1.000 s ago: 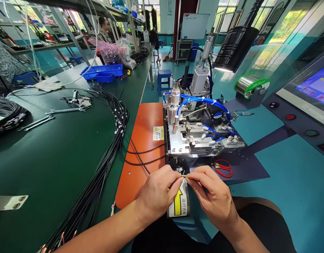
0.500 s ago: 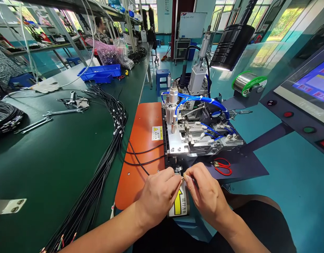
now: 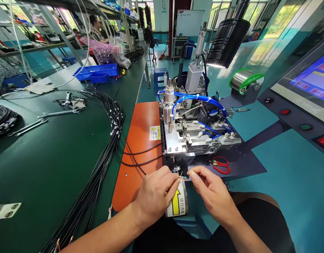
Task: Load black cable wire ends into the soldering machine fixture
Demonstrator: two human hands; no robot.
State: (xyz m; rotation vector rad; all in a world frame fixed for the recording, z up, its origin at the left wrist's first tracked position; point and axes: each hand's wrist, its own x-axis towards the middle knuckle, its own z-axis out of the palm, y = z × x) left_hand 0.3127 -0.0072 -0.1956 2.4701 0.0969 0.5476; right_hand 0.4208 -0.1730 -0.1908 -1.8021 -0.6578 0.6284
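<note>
My left hand (image 3: 162,186) is closed in a pinch on the end of a black cable (image 3: 137,160). Thin coloured wires (image 3: 183,177), white and green among them, fan out past its fingertips. Just to the right of those wires is my right hand (image 3: 210,189), thumb and forefinger pressed together; whatever lies between them is too small to make out. Both hands are in front of the machine's clamp fixture (image 3: 201,140). Below the fingers shows a white label with a yellow arrow (image 3: 176,203). The cable runs back over an orange plate (image 3: 135,133).
A bundle of black cables (image 3: 104,161) lies along the green bench (image 3: 59,158), with wrenches (image 3: 59,112) and a blue tray (image 3: 98,72) farther back. Red-handled cutters (image 3: 222,165) rest right of the fixture. A solder spool (image 3: 246,82), lamp (image 3: 227,42) and control panel (image 3: 304,105) stand right.
My right hand has moved slightly right, away from my left fingertips. The coloured wires now show between the hands, spread apart. My left hand keeps its pinch.
</note>
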